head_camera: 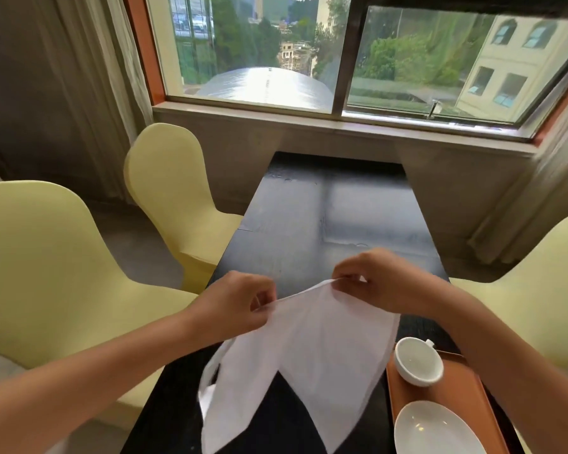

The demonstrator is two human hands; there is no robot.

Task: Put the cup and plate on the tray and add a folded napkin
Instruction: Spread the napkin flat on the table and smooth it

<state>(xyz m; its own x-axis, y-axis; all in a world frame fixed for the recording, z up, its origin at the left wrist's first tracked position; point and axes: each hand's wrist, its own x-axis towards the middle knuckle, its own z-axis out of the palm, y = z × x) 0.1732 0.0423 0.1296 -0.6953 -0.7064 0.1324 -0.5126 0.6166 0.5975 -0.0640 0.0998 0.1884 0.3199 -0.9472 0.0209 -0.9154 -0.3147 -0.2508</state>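
Seen from a head camera looking down a long dark table (309,224) toward a window (358,54)

Nearest, at lower right: an orange tray (479,407) on the table's right edge, with a white plate (436,430) at its near end and a white cup (418,362) upright beyond it, the two close but apart; cup handle pointing away, toward the right forearm

Left of the tray, lifted above the tabletop: a white napkin (309,348), spread wide and hanging in two long points, its right side draped just beside the cup and its left side bunched lower down

Left hand (240,306) closed in a pinch on the napkin's upper left edge, thumb and fingertips pressed together, remaining fingers curled in

Right hand (377,280) likewise pinched shut on the upper right corner, knuckles up, slightly higher and farther out than the left; cloth edge stretched fairly taut between both

Bare forearms reaching in from the lower corners, the right one crossing above the far corner of the tray

Beyond the hands, bare dark tabletop running to the wall under the window sill, with glossy reflections

Pale yellow covered chairs (177,198) lining the left side, two in view, another at the right edge; grey floor between them

Farthest: curtain at left, trees and buildings outside the glass
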